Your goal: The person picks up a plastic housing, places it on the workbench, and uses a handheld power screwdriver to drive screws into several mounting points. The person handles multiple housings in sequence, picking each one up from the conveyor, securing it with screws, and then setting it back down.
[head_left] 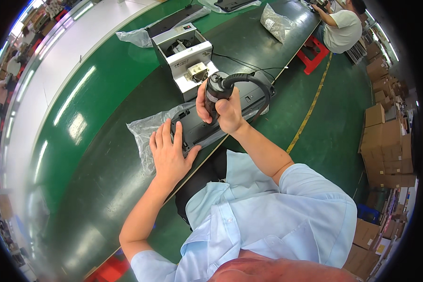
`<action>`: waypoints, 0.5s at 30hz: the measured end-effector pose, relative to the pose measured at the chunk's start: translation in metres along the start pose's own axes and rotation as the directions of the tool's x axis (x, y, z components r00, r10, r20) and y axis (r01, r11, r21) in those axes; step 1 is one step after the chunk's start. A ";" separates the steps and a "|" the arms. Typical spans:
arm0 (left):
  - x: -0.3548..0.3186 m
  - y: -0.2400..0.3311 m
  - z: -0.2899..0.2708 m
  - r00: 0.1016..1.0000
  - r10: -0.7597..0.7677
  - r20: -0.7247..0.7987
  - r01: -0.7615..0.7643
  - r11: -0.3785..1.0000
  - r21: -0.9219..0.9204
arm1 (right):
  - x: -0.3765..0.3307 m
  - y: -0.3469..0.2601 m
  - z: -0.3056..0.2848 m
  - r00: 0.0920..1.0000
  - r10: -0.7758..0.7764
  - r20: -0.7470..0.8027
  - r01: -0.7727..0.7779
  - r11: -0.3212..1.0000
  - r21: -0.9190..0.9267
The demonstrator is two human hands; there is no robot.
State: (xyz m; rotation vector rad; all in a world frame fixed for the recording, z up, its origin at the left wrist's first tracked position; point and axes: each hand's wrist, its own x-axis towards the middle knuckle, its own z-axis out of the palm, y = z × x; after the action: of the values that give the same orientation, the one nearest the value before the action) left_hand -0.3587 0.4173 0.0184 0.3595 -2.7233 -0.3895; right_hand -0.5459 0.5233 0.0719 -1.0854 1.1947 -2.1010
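Black cylindrical electric screwdriver [216, 94] with a looping black cable stands nearly upright, its long axis vertical and its tip pointing down onto a flat dark grey plastic device [211, 123]. Right hand [226, 110], grip wrapped tight around the tool's barrel. Left hand [168, 152], fingers spread flat on the device's near end. Device lies lengthwise along the green bench [103, 155] edge, on a clear plastic bag [143, 134].

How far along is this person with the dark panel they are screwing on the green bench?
Done: the dark panel lies on its clear bag. In hand: the left hand presses it flat while the right hand holds an electric screwdriver upright on it. Left: I cannot tell how many screws remain.
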 end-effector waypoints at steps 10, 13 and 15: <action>-0.006 0.000 0.005 0.999 -0.008 -0.050 0.008 1.000 -0.002 | 0.066 -0.018 -0.015 0.888 -0.446 -0.114 0.452 0.891 0.036; -0.009 0.000 0.004 0.998 -0.007 -0.069 0.006 1.000 -0.008 | 0.092 -0.004 -0.017 0.917 -0.369 -0.151 0.369 0.929 -0.032; -0.007 -0.004 0.005 0.997 -0.017 -0.078 0.016 1.000 -0.009 | 0.085 -0.006 -0.019 0.929 -0.336 -0.153 0.343 0.939 0.022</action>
State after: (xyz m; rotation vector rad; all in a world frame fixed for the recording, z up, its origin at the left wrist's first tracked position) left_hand -0.3537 0.4170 0.0111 0.3872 -2.6433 -0.3833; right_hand -0.6098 0.4741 0.1051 -1.2033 1.0754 -2.4985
